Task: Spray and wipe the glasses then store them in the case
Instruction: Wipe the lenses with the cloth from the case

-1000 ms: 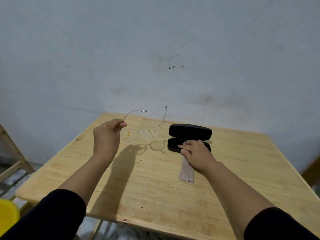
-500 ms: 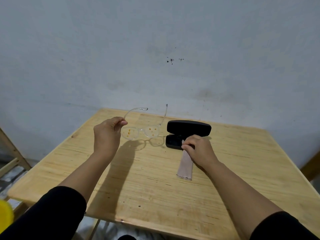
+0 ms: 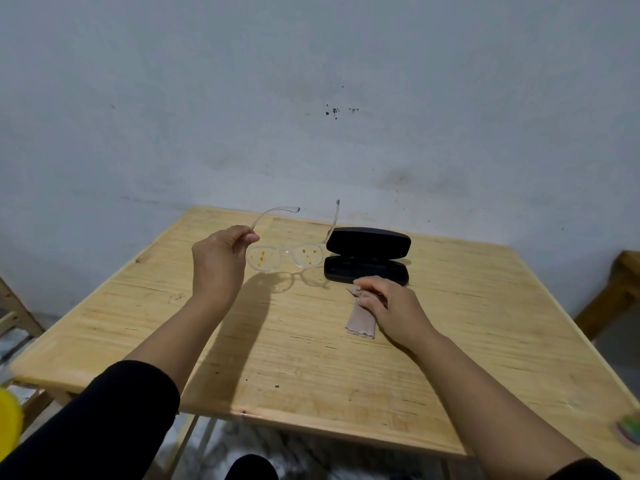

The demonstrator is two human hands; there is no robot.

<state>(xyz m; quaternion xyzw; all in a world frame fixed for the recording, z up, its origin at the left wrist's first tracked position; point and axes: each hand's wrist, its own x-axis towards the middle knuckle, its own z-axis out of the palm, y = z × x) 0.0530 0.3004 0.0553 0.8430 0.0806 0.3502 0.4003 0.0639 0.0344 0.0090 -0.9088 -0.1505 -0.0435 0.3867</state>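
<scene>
My left hand [image 3: 220, 259] pinches the left temple of clear-framed glasses [image 3: 285, 258] and holds them above the wooden table [image 3: 277, 341]. Both lenses carry small yellow-orange spots. A black glasses case [image 3: 367, 259] lies open just right of the glasses, its lid tilted up. A pinkish-grey cleaning cloth [image 3: 360, 318] lies flat on the table in front of the case. My right hand [image 3: 389, 308] rests on the cloth's far end, fingers curled onto it. No spray bottle is in sight.
A pale wall stands right behind the table. A wooden frame [image 3: 14, 313] is at the left and a wooden piece [image 3: 613, 292] at the right. A yellow object [image 3: 8, 424] shows at the lower left, a small green-and-pink thing [image 3: 630, 429] at the table's right corner.
My right hand has slid back from the case mouth toward me, drawing the cloth out onto the table. My left hand keeps the glasses almost still.
</scene>
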